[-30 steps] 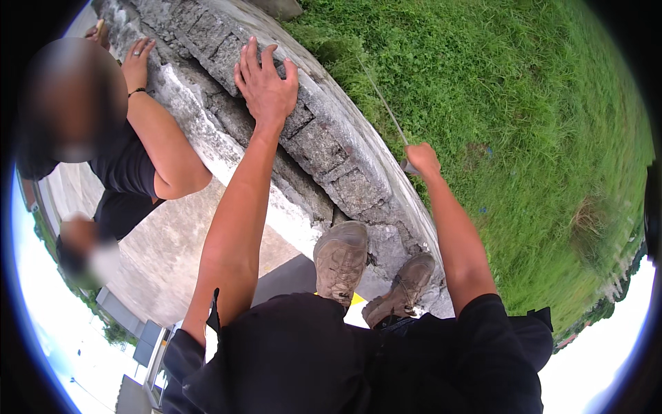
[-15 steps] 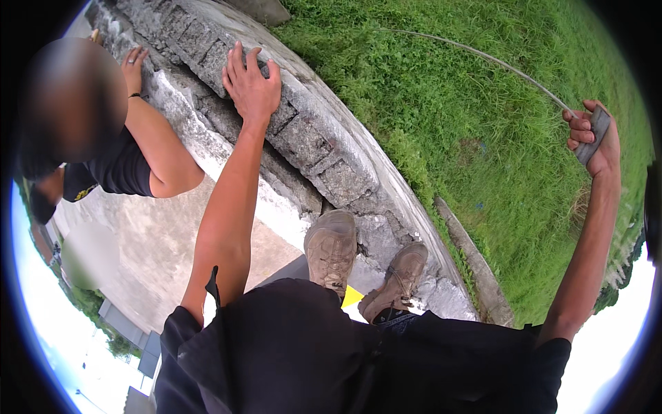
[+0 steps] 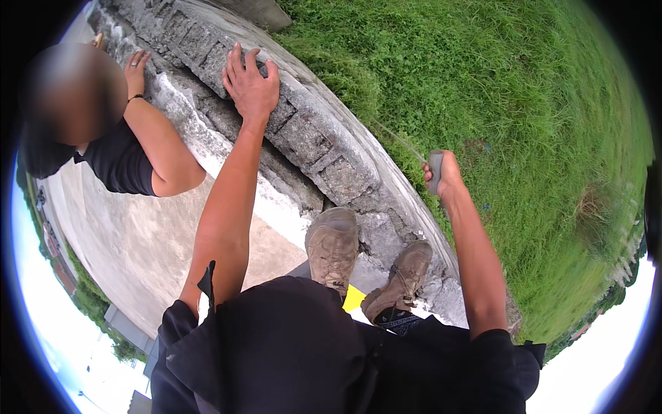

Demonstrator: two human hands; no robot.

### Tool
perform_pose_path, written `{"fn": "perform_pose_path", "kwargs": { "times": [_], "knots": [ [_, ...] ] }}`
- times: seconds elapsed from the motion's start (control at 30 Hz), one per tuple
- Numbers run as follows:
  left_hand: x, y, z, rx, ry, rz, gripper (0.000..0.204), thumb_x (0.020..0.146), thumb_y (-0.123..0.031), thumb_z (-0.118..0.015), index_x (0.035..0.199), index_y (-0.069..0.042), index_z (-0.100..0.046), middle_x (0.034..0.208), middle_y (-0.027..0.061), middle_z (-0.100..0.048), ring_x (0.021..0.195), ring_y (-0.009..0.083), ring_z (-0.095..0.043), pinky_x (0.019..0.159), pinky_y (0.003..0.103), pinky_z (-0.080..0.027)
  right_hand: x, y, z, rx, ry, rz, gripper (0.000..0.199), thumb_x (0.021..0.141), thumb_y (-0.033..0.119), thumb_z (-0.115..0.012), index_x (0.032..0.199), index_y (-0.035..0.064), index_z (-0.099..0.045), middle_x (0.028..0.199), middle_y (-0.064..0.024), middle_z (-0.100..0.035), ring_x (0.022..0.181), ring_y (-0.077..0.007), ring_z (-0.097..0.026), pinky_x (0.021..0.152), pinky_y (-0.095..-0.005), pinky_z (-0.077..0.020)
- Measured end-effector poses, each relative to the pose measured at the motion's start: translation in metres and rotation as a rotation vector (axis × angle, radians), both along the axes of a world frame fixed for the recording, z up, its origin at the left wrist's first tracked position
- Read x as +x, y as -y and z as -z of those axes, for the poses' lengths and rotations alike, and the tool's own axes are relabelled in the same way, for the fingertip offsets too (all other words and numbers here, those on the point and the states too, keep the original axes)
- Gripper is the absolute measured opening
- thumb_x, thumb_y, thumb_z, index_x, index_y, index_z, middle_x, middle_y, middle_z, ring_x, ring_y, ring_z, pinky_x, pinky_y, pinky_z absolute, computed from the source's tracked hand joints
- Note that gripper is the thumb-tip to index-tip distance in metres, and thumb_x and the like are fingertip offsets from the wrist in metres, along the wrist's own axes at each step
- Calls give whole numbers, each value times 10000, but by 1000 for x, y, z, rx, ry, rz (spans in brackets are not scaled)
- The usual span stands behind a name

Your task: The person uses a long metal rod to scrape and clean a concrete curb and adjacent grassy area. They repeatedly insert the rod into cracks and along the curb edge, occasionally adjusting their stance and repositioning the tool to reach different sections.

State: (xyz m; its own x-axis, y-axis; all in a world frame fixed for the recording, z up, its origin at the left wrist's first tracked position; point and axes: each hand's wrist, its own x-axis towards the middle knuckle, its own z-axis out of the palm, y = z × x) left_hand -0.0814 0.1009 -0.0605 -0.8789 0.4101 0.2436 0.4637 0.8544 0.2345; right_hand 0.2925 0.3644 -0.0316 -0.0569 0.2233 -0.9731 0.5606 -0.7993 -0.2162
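Rough, cracked concrete [image 3: 307,141] meets the left hand [image 3: 253,95].

Remotely, I saw rough, pitted concrete in the broken wall [image 3: 301,140], scuffed, matt shoes [image 3: 332,241], soft matt cloth in the shirt [image 3: 286,345], and a smooth, dull-finished handle [image 3: 435,170].

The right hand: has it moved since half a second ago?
Yes. Against the cracked concrete-block wall, the right hand has swung inward, toward the left of the picture and nearer the wall's edge; it was far out to the right.
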Motion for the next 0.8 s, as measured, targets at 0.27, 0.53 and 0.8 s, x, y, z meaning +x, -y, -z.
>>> {"fn": "perform_pose_path", "kwargs": {
  "times": [0.27, 0.53, 0.8],
  "knots": [
    [-2, -1, -7, -11, -22, 0, 426, 1037, -373, -603, 1401, -157, -651, 1672, 114, -419, 1591, 301, -334, 1315, 543, -231, -72, -149, -207, 173, -347, 261, 396, 1116, 324, -290, 1018, 13, -515, 792, -35, -580, 526, -79, -479, 571, -360, -406],
    [-3, 17, -9, -32, -61, -7, 420, 1027, -367, -613, 1387, -154, -656, 1650, 129, -450, 1577, 316, -358, 1310, 551, -239, -54, -124, -261, 391, -392, -114, 324, 1059, 204, -418, 1072, -72, -587, 721, -19, -576, 513, -86, -482, 508, -285, -405],
    [1, 2, -2, 9, -38, 2, 418, 1025, -360, -612, 1383, -150, -660, 1649, 132, -452, 1578, 323, -355, 1310, 552, -235, -43, 21, -89, 102, -155, -22, 235, 1043, 274, -469, 965, 83, -582, 744, -72, -591, 522, -149, -494, 510, -326, -443]
  ]
}}
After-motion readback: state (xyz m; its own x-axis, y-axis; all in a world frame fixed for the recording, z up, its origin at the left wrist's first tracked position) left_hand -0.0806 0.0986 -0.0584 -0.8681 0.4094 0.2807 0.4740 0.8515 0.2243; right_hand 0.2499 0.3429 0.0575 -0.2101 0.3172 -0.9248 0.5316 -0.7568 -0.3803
